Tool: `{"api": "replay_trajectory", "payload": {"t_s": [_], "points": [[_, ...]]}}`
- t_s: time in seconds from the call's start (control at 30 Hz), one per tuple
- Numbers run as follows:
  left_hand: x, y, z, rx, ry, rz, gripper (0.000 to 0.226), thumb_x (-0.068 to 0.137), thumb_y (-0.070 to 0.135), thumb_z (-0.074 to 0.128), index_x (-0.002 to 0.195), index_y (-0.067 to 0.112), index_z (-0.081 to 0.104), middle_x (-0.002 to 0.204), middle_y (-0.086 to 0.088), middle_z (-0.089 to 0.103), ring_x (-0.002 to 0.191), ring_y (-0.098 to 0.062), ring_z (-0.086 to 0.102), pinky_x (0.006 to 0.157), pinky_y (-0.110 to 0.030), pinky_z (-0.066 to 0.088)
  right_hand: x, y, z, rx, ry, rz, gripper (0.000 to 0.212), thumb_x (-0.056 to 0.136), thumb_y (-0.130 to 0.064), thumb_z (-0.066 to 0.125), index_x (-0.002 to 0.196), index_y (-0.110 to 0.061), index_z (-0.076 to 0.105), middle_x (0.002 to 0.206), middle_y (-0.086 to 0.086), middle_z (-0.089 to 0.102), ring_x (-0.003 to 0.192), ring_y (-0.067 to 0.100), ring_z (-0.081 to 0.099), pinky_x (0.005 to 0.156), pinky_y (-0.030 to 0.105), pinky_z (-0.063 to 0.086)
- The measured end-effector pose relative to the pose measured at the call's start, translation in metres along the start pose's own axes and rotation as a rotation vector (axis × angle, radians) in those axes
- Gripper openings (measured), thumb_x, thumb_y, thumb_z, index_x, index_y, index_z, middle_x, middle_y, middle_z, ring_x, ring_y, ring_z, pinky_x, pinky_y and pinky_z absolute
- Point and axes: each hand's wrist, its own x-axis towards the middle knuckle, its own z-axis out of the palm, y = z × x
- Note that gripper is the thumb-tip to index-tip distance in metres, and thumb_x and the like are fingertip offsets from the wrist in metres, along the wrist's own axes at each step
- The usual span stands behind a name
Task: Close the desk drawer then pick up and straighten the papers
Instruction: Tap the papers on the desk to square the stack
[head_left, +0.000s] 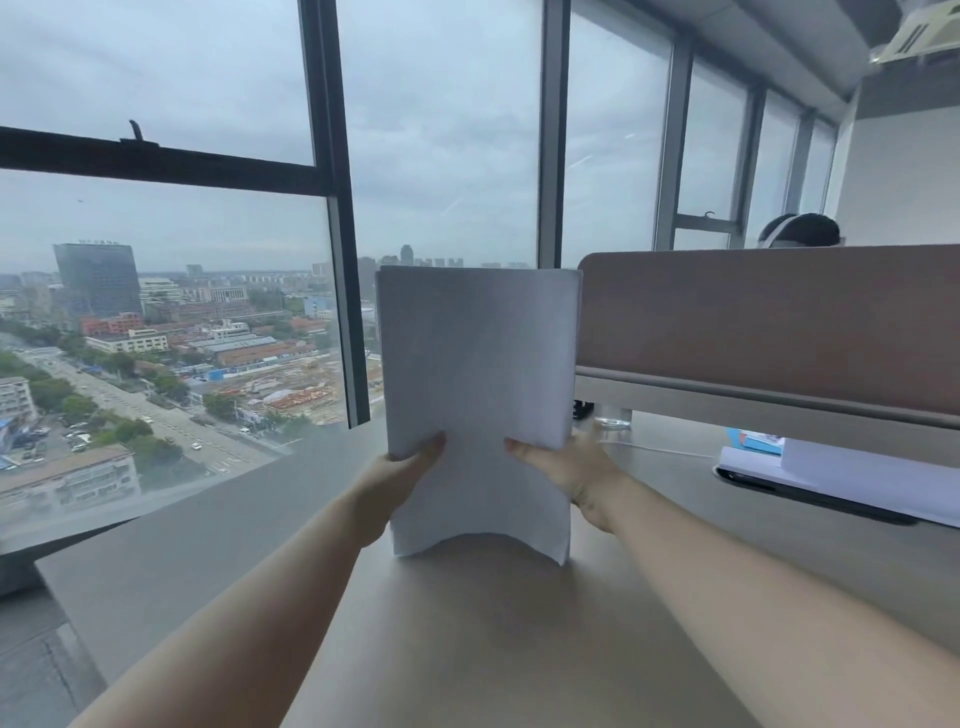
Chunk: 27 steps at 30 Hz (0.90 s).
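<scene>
A stack of white papers (478, 374) stands upright on its lower edge on the beige desk (493, 649). My left hand (402, 478) grips the stack's left side, thumb on the front. On the right side, my right hand (558, 470) holds it the same way. The lower edge bows up in the middle, with both bottom corners touching the desk. The top edges look nearly even. No drawer is in view.
A brown desk partition (769, 327) rises at the right, with a person's head behind it. More white sheets (841, 475), a blue item and a white cable lie at the right. Large windows line the left and back, and the desk's left edge runs along them.
</scene>
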Motion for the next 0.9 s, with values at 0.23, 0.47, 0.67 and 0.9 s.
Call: {"api": "replay_trajectory", "payload": {"t_s": [0.23, 0.47, 0.67, 0.9], "points": [[0.003, -0.008, -0.002, 0.022, 0.092, 0.056, 0.045, 0.059, 0.046, 0.08, 0.09, 0.014, 0.071, 0.096, -0.008, 0.072, 0.087, -0.025, 0.069, 0.085, -0.038, 0.055, 0.006, 0.009, 0.006, -0.044, 0.104, 0.017, 0.011, 0.083, -0.025, 0.072, 0.091, -0.02, 0.066, 0.11, 0.012, 0.072, 0.1, 0.027, 0.067, 0.094, 0.038, 0.051], [0.008, -0.013, 0.003, 0.131, 0.172, 0.166, 0.016, 0.084, 0.032, 0.065, 0.074, 0.02, 0.064, 0.075, 0.002, 0.066, 0.067, -0.013, 0.061, 0.059, -0.025, 0.049, 0.009, 0.013, 0.003, 0.018, 0.259, 0.0, 0.007, 0.09, -0.018, 0.062, 0.084, -0.018, 0.059, 0.094, 0.004, 0.065, 0.087, 0.022, 0.059, 0.082, 0.031, 0.047], [0.024, -0.034, -0.007, 0.481, 0.293, 0.127, 0.043, 0.094, 0.036, 0.046, 0.059, 0.014, 0.035, 0.057, -0.002, 0.037, 0.053, -0.02, 0.036, 0.052, -0.032, 0.025, 0.019, 0.041, 0.011, 0.002, 0.336, 0.166, 0.033, 0.091, -0.022, 0.057, 0.116, 0.0, 0.06, 0.105, 0.01, 0.062, 0.097, 0.026, 0.059, 0.086, 0.034, 0.045], [0.03, -0.05, -0.008, 0.702, 0.373, 0.045, 0.029, 0.093, 0.027, 0.048, 0.102, 0.005, 0.064, 0.111, -0.017, 0.065, 0.111, -0.034, 0.057, 0.087, -0.034, 0.042, 0.023, 0.062, 0.023, 0.056, 0.397, 0.273, 0.033, 0.089, -0.016, 0.056, 0.118, 0.001, 0.061, 0.115, 0.018, 0.066, 0.105, 0.037, 0.064, 0.095, 0.05, 0.051]]}}
